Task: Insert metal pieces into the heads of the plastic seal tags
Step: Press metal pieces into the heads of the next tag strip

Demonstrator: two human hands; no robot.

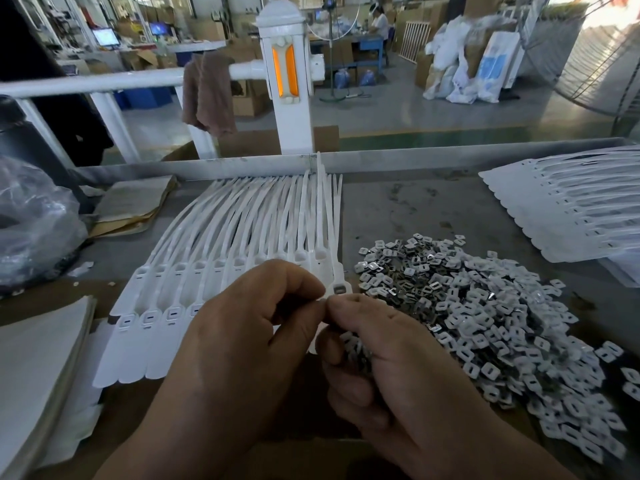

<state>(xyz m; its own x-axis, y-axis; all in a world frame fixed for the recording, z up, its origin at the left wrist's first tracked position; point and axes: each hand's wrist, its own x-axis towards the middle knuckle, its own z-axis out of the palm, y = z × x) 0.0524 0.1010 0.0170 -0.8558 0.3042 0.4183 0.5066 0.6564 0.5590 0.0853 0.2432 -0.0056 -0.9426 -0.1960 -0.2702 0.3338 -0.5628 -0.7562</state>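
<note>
A joined strip of white plastic seal tags (214, 271) lies fanned across the bench, heads toward me. The rightmost head (340, 289) holds a metal piece. My left hand (242, 344) has its fingers curled, thumb and forefinger pinched together just left of that head. My right hand (391, 368) touches fingertips with the left and cups a small handful of metal pieces (356, 355) in its palm. A large heap of metal pieces (485, 306) spreads over the bench to the right.
A second stack of white seal tags (568, 209) lies at the far right. At the left sit a clear plastic bag (31, 220), flattened cardboard (135, 206) and white sheets (38, 368). A metal rail (415, 159) edges the bench at the back.
</note>
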